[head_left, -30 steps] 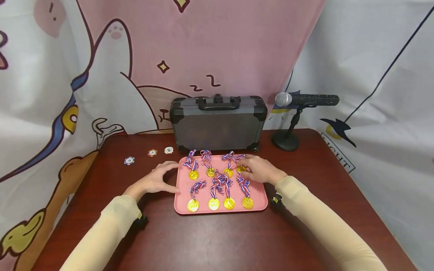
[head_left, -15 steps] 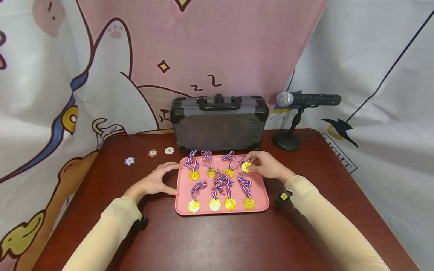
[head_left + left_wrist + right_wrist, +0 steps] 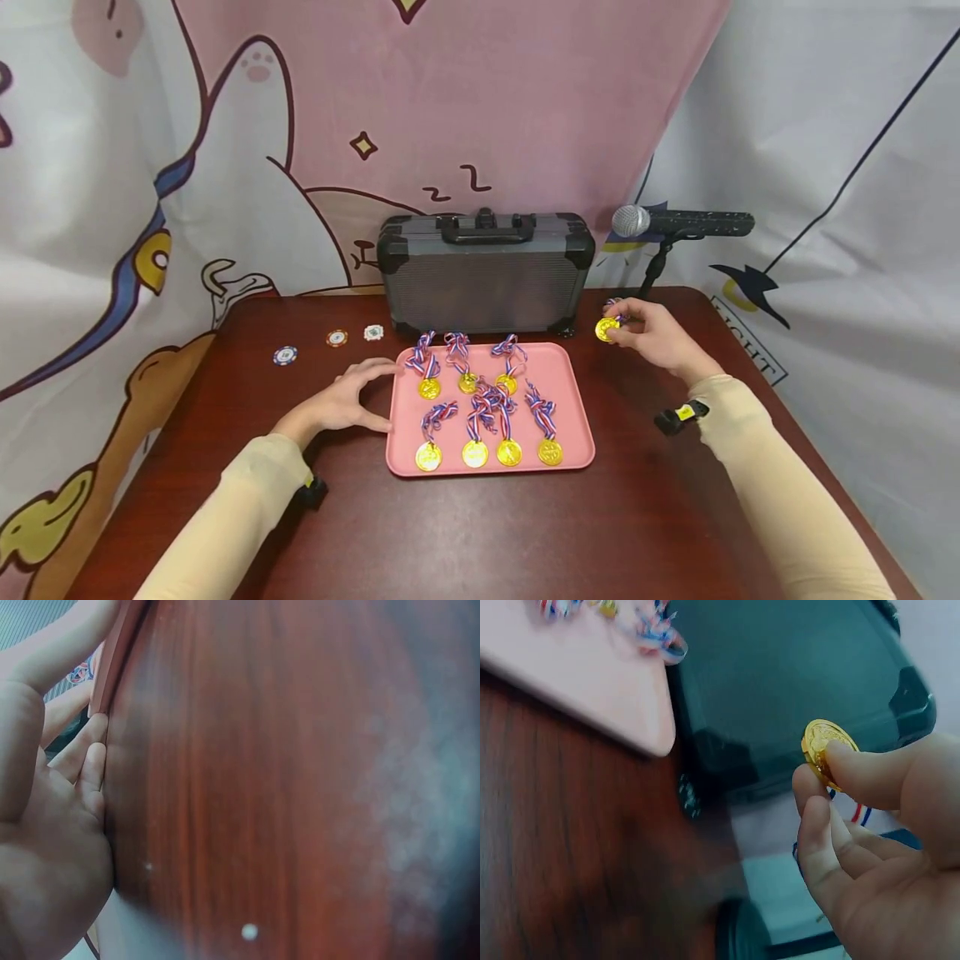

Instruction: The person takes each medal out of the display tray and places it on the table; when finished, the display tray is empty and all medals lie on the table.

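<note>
My right hand (image 3: 651, 335) pinches a gold medal (image 3: 606, 328) by its disc, held above the table to the right of the pink tray (image 3: 570, 392), near the microphone stand's base. The right wrist view shows the gold medal (image 3: 822, 747) between thumb and fingertips, its striped ribbon hanging behind the fingers. My left hand (image 3: 347, 398) rests on the table with its fingers against the tray's left edge (image 3: 112, 667). Several gold medals (image 3: 487, 425) with red, white and blue ribbons lie in two rows on the tray.
A dark grey hard case (image 3: 483, 271) stands behind the tray. A microphone (image 3: 678, 222) on a round-based stand sits at the back right. Three poker chips (image 3: 330, 340) lie at the back left of the red-brown table (image 3: 480, 533). Printed cloth hangs behind.
My right hand lifted the medal from the tray's far right corner and carried it right and back, off the tray. The left hand stayed at the tray's edge.
</note>
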Motion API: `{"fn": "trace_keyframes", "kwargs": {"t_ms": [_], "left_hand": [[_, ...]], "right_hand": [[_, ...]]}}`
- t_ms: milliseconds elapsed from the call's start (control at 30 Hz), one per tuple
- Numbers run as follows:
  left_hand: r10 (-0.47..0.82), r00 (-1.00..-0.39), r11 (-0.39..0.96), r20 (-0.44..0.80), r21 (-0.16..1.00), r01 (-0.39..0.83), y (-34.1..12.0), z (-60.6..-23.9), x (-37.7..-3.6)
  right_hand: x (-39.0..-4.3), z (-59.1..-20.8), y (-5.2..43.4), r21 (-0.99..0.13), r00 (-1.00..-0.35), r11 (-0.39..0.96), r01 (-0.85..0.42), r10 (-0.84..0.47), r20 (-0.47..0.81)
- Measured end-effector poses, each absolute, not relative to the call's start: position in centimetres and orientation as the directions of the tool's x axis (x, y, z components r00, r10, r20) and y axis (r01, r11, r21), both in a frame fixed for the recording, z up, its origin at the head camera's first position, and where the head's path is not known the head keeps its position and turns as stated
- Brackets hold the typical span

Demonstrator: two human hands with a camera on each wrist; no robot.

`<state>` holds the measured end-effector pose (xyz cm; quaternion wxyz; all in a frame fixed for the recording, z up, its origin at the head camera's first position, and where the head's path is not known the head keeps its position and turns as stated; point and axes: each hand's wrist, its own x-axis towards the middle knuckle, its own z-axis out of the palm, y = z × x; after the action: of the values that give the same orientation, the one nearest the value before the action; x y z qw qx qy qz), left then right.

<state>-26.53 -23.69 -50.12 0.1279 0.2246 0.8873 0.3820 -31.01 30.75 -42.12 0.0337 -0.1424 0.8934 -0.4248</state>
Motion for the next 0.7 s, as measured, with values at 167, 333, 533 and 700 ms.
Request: {"fn": "trace_keyframes", "kwargs": {"t_ms": [167,333,533,700], "left_hand": [[0.499,-0.865,0.611,-0.058,0.732,0.303,-23.7,-50.0,-26.5],[0.496,-0.865,0.623,-0.076,0.725,0.294,-23.6,-50.0,-26.5],[0.488,-0.868,0.625,-0.091,0.731,0.275,-23.6,-50.0,-26.5],[0.491,-0.869,0.615,-0.067,0.733,0.291,-23.7,-50.0,-26.5]], "right_hand": [[-31.7,-44.8,30.9,-0.672,-0.935,0.684,-0.285,-0.352,0.039],[-32.2,-47.6,30.4,-0.547,-0.902,0.751,-0.369,-0.432,0.016],[-32.3,-48.4,29.9,-0.495,-0.885,0.758,-0.424,-0.462,0.051],[-32.5,-48.2,29.6,-0.46,-0.875,0.767,-0.448,-0.481,0.05]]}}
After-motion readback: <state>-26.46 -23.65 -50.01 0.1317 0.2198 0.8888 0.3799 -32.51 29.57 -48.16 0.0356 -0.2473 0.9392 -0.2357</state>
